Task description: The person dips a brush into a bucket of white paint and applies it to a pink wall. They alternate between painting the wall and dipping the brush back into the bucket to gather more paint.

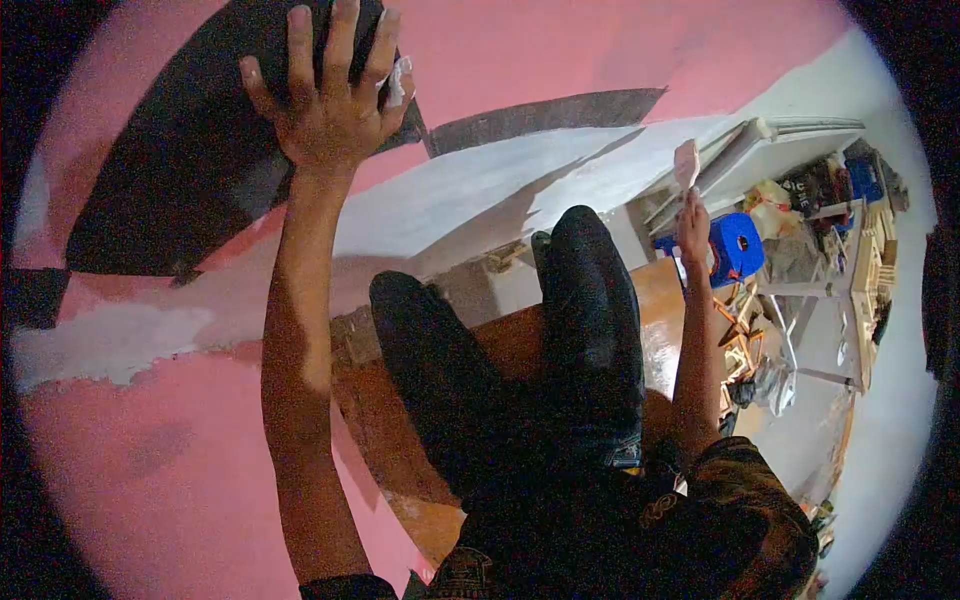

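Observation:
My left hand [335,125] lies against the painted wall with its fingers spread, over a large black patch [180,160]. White paste is smeared on its thumb. Off to the right, my right hand [692,230] is closed round the handle of what looks like a putty knife [686,163]. The tool points upward, its broad end pale and coated, held away from the wall. Behind that hand is a bright blue container [738,247].
My bent knees [590,260] are over a brown wooden surface [430,400] beside the wall. Pink paint [150,470] surrounds whitish patches on the wall. At the right, shelving [790,160] holds bags and boxes, with small wooden frames [740,345] heaped below.

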`<control>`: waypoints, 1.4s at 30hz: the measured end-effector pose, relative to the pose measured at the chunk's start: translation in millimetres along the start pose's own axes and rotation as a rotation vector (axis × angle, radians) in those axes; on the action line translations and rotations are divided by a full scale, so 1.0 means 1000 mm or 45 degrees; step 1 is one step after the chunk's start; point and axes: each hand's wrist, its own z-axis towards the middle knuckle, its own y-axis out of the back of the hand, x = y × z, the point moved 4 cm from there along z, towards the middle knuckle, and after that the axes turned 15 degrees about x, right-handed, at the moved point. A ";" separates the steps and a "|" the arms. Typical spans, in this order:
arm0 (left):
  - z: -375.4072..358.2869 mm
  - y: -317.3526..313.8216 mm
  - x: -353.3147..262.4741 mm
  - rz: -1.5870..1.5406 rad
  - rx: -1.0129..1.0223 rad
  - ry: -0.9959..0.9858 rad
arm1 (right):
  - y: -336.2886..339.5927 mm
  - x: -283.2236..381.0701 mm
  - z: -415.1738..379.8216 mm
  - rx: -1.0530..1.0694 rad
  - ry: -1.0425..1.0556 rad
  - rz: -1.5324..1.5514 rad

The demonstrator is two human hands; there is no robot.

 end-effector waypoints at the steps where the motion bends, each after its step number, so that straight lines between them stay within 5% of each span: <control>1: -0.004 -0.002 0.001 -0.040 0.055 0.019 | -0.017 -0.016 0.001 0.016 -0.036 0.144; 4: -0.006 -0.002 0.002 -0.065 0.132 0.015 | -0.083 0.018 0.001 0.017 -0.161 0.330; 6: -0.006 -0.002 0.003 -0.044 0.145 0.014 | -0.159 0.101 -0.026 0.016 -0.006 -0.168; 7: -0.007 -0.001 0.003 -0.039 0.150 0.019 | -0.201 0.132 -0.038 0.248 -0.014 -0.170; 8: -0.007 -0.002 0.002 -0.040 0.156 0.022 | -0.298 0.079 -0.056 0.478 -0.044 -0.097; 10: -0.009 -0.002 0.002 -0.053 0.170 0.058 | -0.302 0.226 -0.099 0.594 0.283 0.110; 11: -0.009 -0.002 0.003 -0.057 0.175 0.077 | -0.332 0.246 -0.122 0.579 0.370 0.171; 13: -0.010 -0.003 0.004 -0.061 0.176 0.054 | -0.300 0.320 -0.138 1.103 0.077 0.409; 16: -0.010 -0.002 0.003 -0.031 0.211 0.044 | -0.310 0.307 -0.132 1.064 0.084 0.402; 19: -0.009 -0.001 0.002 -0.020 0.260 0.062 | -0.304 0.209 -0.091 0.975 0.314 0.121; 24: -0.011 0.000 -0.005 -0.086 0.319 0.155 | -0.191 0.129 -0.039 0.525 0.092 0.016; 29: -0.058 0.023 -0.047 -0.535 0.507 0.402 | -0.211 0.089 -0.048 0.335 -0.193 0.453; 32: -0.134 0.043 -0.080 -1.136 0.381 0.977 | -0.214 0.115 -0.057 0.134 -0.290 0.538; 34: -0.196 0.054 -0.113 -1.186 0.576 1.304 | -0.216 0.145 -0.058 -0.029 -0.286 0.568; 38: -0.346 0.039 -0.209 -1.747 1.031 1.606 | -0.286 0.188 -0.091 0.041 0.312 -0.116; 41: -0.417 0.002 -0.264 -1.940 1.402 1.456 | -0.300 0.208 -0.109 0.617 0.015 0.109; 42: -0.432 -0.011 -0.275 -1.991 1.496 1.376 | -0.293 0.217 -0.112 0.582 0.046 0.152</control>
